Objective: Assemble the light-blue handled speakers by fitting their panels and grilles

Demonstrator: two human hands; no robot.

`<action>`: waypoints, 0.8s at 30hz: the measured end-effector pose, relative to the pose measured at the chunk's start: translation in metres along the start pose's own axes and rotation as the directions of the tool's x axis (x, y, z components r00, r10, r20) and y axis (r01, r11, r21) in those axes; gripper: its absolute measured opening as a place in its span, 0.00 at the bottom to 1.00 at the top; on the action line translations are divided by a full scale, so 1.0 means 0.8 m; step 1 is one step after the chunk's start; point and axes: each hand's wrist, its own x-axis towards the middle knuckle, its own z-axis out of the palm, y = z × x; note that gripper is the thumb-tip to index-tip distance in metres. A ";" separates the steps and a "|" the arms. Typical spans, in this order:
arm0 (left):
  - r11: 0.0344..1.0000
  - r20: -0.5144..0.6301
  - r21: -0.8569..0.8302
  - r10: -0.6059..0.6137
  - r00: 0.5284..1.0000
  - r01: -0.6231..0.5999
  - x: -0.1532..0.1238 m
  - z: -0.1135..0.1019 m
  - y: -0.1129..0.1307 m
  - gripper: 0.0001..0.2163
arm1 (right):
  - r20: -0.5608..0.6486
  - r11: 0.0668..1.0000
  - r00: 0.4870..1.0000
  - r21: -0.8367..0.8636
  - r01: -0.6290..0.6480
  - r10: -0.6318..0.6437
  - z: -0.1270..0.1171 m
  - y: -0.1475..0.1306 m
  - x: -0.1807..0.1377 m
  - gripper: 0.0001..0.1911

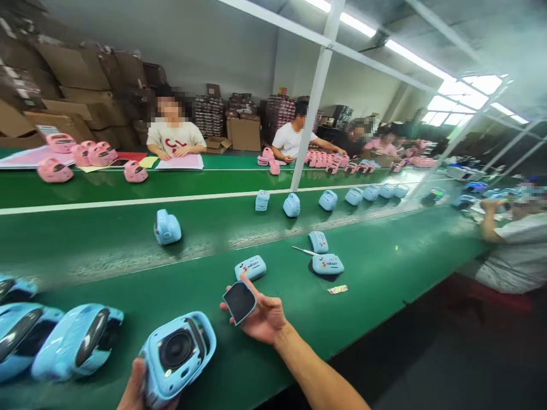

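Green bench [393, 256] | left hand [133, 387] gripped blue speaker [188, 367], driver [175, 350] exposed | right hand [267, 319] held loose cover [240, 302] right of speaker | printed covers [250, 267] lay unfitted, beyond speaker

Smooth, glossy plastic on the blue housing [154, 376]; matt black on the speaker cone [176, 349]; dull dark face on the small cover [240, 302]; smooth, faintly shiny worktop [376, 279]; rough-looking, scuffed strip [252, 240]; matt cardboard carton [243, 134].
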 end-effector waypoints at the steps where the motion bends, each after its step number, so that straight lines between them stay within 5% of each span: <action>1: 1.000 -0.004 -0.026 -0.011 1.000 0.011 -0.010 0.006 0.001 0.25 | 0.011 0.997 1.000 -0.074 0.013 -0.013 -0.001 0.001 -0.005 0.48; 7: 0.991 0.082 -0.079 -0.099 0.992 0.106 -0.056 0.040 -0.003 0.25 | 0.206 0.845 0.969 -0.485 0.224 -0.138 0.002 -0.004 -0.026 0.65; 11: 1.000 0.208 0.030 -0.007 0.978 0.001 -0.064 0.038 -0.013 0.38 | 0.377 0.505 0.900 -0.745 0.435 -0.219 0.027 -0.009 -0.039 0.57; 16: 0.988 0.276 0.117 0.066 0.959 -0.101 -0.073 0.036 -0.013 0.47 | 0.556 0.200 0.804 -0.781 0.592 -0.211 0.056 -0.004 -0.038 0.57; 24: 0.982 0.294 0.136 0.089 0.951 -0.134 -0.073 0.031 -0.012 0.45 | 0.641 0.088 0.746 -0.745 0.661 -0.181 0.059 0.004 -0.028 0.56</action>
